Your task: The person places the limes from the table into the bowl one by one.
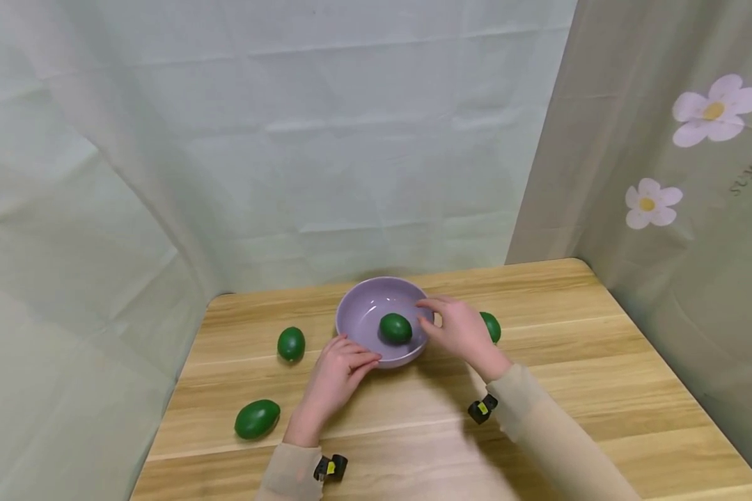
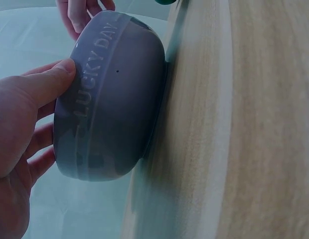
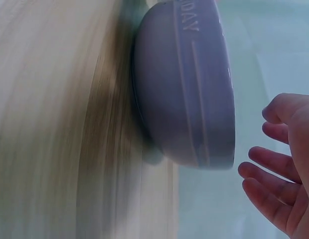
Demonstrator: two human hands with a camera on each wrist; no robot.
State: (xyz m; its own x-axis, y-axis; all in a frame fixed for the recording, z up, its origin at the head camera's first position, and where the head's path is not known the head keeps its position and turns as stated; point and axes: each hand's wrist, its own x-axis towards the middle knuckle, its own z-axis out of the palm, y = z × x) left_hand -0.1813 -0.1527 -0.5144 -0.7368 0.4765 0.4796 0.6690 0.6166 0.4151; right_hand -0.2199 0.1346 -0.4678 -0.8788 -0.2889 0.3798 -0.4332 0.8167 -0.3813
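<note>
A lilac bowl (image 1: 355, 313) sits on the wooden table with one glossy dark green oval fruit (image 1: 395, 328), like a lime, inside it. My left hand (image 1: 337, 369) holds the bowl's near-left rim; in the left wrist view the thumb presses the outer wall (image 2: 114, 99) near the raised words "LUCKY DAY". Over the bowl's right rim is my right hand (image 1: 460, 327), its fingers spread and apart from the fruit. In the right wrist view these fingers (image 3: 271, 184) are loosely bent beside the rim, with nothing between them.
Two more green fruits lie left of the bowl, one farther back (image 1: 291, 344) and one nearer (image 1: 257, 419). Another fruit (image 1: 491, 327) is partly hidden behind my right hand. Pale curtains (image 1: 376, 153) surround the table (image 1: 570, 362) at the back and sides.
</note>
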